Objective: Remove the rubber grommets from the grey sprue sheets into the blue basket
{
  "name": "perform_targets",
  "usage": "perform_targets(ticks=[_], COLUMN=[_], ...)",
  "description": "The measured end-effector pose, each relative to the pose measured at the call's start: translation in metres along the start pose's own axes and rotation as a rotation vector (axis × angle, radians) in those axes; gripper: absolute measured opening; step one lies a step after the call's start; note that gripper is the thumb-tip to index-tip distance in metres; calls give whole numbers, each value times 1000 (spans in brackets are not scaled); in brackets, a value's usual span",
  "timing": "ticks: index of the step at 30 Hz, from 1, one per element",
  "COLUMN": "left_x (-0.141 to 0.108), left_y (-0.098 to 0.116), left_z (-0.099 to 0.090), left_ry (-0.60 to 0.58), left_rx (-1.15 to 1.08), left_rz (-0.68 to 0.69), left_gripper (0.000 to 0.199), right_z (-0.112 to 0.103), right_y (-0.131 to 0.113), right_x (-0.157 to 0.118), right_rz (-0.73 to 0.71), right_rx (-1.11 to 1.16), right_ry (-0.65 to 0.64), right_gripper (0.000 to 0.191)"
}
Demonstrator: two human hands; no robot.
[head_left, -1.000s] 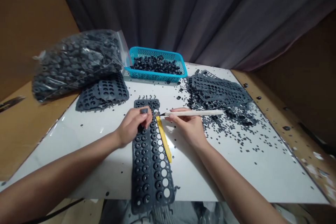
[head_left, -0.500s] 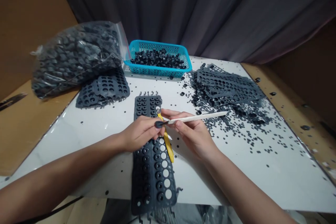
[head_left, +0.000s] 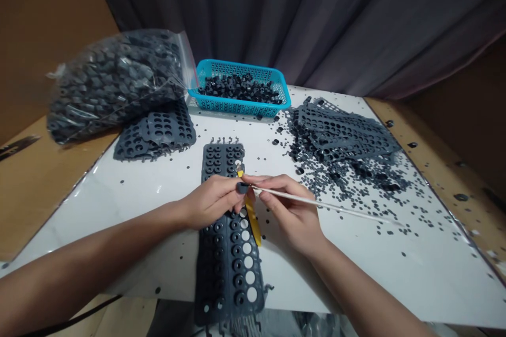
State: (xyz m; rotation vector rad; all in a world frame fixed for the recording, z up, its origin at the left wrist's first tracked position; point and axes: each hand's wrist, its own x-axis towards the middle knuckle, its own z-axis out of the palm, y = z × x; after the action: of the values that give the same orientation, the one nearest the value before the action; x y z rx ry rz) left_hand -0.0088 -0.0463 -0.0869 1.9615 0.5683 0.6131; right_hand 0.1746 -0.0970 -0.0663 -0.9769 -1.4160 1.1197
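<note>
My left hand (head_left: 215,197) is closed, pinching a small dark rubber bushing (head_left: 242,187) between thumb and fingers. My right hand (head_left: 290,210) grips a slim white-handled tool (head_left: 328,204), its narrow end meeting the bushing; whether the tip is inside it I cannot tell. Beneath both hands lies a dark rubber sheet (head_left: 227,274) with rows of ring-shaped pieces, and round holes run down its right side. A yellow-handled tool (head_left: 253,224) with a metal tip rests along the sheet's right edge, partly hidden by my fingers.
A blue basket (head_left: 239,105) of loose dark parts stands at the back. On the left, a clear bag (head_left: 118,84) full of parts rests against stacked sheets (head_left: 158,134). Punched sheets (head_left: 343,131) and scattered dark bits (head_left: 371,197) lie on the right.
The white-handled tool has turned in my right hand: its outer end swung down and now shows edge-on. The bushing has shifted slightly right and tilted. My left hand has barely moved.
</note>
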Motion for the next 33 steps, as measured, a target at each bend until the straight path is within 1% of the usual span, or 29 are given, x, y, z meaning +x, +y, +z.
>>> perform_targets(ticks=[5,7,9,11,12,14,15,17,18,20,22,26,29,33], left_x=[1,2,3,3,3,3,3,2,2,2,3,4,4,3], left_y=[3,6,7,8,8,9,9,9,10,9,9,7,7,6], left_z=[0,0,2,3,4,4,4,3,3,3,2,1,1,2], left_ry=[-17,-14,-6,3,2,-13,-25,-49,-55,-64,-62,-87,-106,-103], left_rx=[-173,-248,-315,-376,-395,-394,-378,-332,-315,-290,-263,-167,-101,-91], left_rz=[-64,-101,-161,-204,-203,-172,-155,-136,-131,-127,-122,-96,-105,-110], left_gripper=[27,30,33,35,35,37,38,39,38,37,35,33,39,43], right_z=[-1,1,2,1,1,-1,-3,-5,-6,-8,-8,-5,-1,1], right_y=[-1,0,0,-1,-1,-1,0,2,4,7,9,1,-5,-5], right_x=[0,0,0,-1,-1,-1,0,1,2,4,6,5,2,-1], right_rz=[-194,-257,-288,-258,-214,-70,15,168,220,266,249,173,133,25], right_rx=[-239,-263,-257,-220,-188,-96,-40,79,135,215,224,124,67,-53], right_ry=[-32,-23,-11,36,75,140,150,129,112,96,98,67,29,6], right_gripper=[24,26,26,24,22,19,18,18,18,17,13,5,7,10])
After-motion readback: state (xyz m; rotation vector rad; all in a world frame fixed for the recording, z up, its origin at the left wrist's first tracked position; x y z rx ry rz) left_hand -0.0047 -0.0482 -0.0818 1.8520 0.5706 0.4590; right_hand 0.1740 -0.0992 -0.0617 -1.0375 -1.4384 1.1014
